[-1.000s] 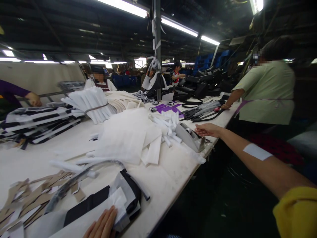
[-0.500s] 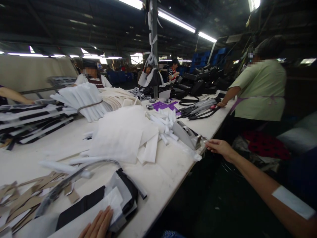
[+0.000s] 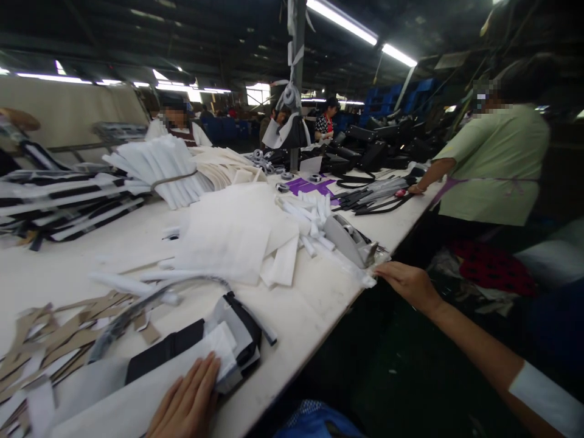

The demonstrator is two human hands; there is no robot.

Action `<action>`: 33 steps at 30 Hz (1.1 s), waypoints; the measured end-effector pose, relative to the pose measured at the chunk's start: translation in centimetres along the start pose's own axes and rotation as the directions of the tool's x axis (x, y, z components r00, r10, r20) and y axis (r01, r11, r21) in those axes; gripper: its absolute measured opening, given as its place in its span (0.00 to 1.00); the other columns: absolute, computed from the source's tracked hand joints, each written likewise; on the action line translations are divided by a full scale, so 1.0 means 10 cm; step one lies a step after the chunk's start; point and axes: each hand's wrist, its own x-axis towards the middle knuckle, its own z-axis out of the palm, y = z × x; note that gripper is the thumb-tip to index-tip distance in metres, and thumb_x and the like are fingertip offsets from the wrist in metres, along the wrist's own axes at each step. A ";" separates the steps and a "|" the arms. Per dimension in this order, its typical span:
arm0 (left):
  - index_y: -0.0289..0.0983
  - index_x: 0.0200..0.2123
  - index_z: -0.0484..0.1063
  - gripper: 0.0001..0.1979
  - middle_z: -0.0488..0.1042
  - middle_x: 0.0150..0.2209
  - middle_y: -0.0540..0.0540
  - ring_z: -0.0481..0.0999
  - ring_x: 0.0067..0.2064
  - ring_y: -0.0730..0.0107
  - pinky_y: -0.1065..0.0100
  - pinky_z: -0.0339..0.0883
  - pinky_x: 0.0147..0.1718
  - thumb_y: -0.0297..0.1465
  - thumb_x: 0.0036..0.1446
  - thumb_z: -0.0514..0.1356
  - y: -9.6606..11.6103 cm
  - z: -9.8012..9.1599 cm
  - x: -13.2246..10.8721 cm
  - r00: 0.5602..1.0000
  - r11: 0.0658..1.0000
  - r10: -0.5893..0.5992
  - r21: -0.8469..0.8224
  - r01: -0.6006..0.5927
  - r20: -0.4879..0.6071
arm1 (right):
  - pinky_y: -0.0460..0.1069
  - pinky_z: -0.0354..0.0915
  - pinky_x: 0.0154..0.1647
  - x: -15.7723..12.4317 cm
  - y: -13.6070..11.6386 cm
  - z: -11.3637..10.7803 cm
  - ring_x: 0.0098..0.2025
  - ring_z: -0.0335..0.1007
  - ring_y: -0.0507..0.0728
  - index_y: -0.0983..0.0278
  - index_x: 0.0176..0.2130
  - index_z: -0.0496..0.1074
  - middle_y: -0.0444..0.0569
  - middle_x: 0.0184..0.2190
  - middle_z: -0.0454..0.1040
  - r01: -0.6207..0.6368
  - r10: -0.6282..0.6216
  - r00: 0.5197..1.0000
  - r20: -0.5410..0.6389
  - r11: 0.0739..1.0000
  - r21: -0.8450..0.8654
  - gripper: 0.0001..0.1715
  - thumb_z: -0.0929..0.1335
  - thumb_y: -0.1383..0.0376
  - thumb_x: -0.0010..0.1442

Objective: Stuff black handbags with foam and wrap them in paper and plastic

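Note:
My left hand (image 3: pixel 189 395) lies flat with fingers stretched on a white foam sheet (image 3: pixel 107 404) wrapped over a black bag (image 3: pixel 164 353). Clear plastic covers a curved strap (image 3: pixel 137 310) beside the bag. At the table's edge, the fingers of my right hand (image 3: pixel 410 286) are pinched together at the cutter end of a grey tape dispenser (image 3: pixel 344 240). Clear tape (image 3: pixel 378 258) shows at the fingertips, though its outline is blurred. A white patch sits on my right forearm.
White foam sheets (image 3: pixel 223 237) and rolled foam pieces (image 3: pixel 310 213) cover mid-table. Brown strips (image 3: pixel 59 334) lie at left, bundled foam (image 3: pixel 155 170) behind. A co-worker in pale green (image 3: pixel 497 164) stands at right beside black straps (image 3: pixel 374 198). A post (image 3: pixel 296 85) rises beyond.
The view has shifted, so the table's contents appear farther right. My right hand stays pinched at the dispenser's cutter end. My left hand remains flat on the foam sheet.

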 end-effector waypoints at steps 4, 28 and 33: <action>0.40 0.67 0.58 0.26 0.72 0.60 0.47 0.76 0.56 0.64 0.62 0.51 0.67 0.27 0.67 0.53 0.12 -0.10 0.09 0.999 0.999 -0.035 0.024 0.035 -0.024 | 0.54 0.71 0.49 0.12 -0.79 0.07 0.43 0.78 0.60 0.55 0.41 0.81 0.50 0.41 0.81 0.384 -0.362 0.881 0.304 0.923 -0.014 0.15 0.64 0.60 0.65; 0.38 0.54 0.72 0.15 0.75 0.57 0.46 0.73 0.59 0.61 0.58 0.67 0.56 0.26 0.67 0.53 0.29 -0.16 0.17 0.977 0.975 -0.213 -0.063 0.212 -0.007 | 0.45 0.49 0.25 1.03 -3.22 2.44 0.23 0.63 0.50 0.56 0.30 0.80 0.38 0.22 0.76 0.601 -0.606 -0.221 0.764 0.532 0.596 0.02 0.75 0.64 0.52; 0.38 0.51 0.74 0.14 0.76 0.56 0.48 0.74 0.58 0.63 0.60 0.64 0.58 0.26 0.68 0.53 0.29 -0.13 0.16 0.972 0.971 -0.228 -0.089 0.222 -0.054 | 0.46 0.48 0.26 1.01 -3.42 2.47 0.28 0.69 0.52 0.56 0.35 0.81 0.42 0.29 0.80 0.801 -0.424 -0.293 0.857 0.381 0.462 0.04 0.74 0.60 0.55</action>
